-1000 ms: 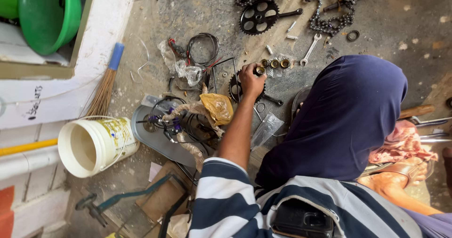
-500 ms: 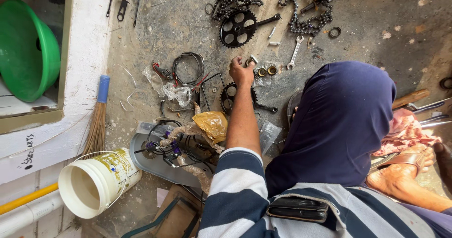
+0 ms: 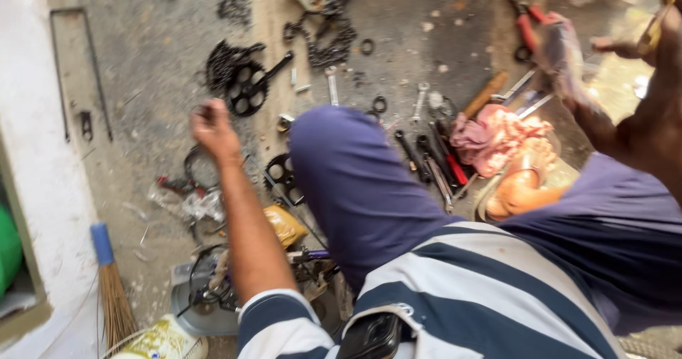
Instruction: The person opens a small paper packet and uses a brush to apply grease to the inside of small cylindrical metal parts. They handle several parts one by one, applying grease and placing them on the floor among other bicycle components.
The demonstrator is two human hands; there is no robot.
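My left hand [image 3: 213,128] is raised over the dirty concrete floor with its fingers closed on a small metal part that I can barely see. It hovers left of my blue-trousered knee [image 3: 348,181], near a black crank with chainring [image 3: 249,89] and a black sprocket [image 3: 280,174]. My right hand [image 3: 661,46] is blurred at the top right edge, lifted above a pink rag [image 3: 497,135]. A yellowish thing and a blurred pinkish-grey thing [image 3: 561,50] are close to it; whether it grips either I cannot tell.
Bike chains [image 3: 327,35], spanners [image 3: 332,85], red-handled pliers [image 3: 526,18] and a wooden-handled tool [image 3: 486,92] lie scattered ahead. A yellow bag [image 3: 284,224], a broom [image 3: 110,288] and a white bucket [image 3: 163,341] sit at the left, by a white wall.
My left hand has lifted off the row of small metal rings and closed. The view swung right, bringing the rag, tools and my raised right hand into sight.
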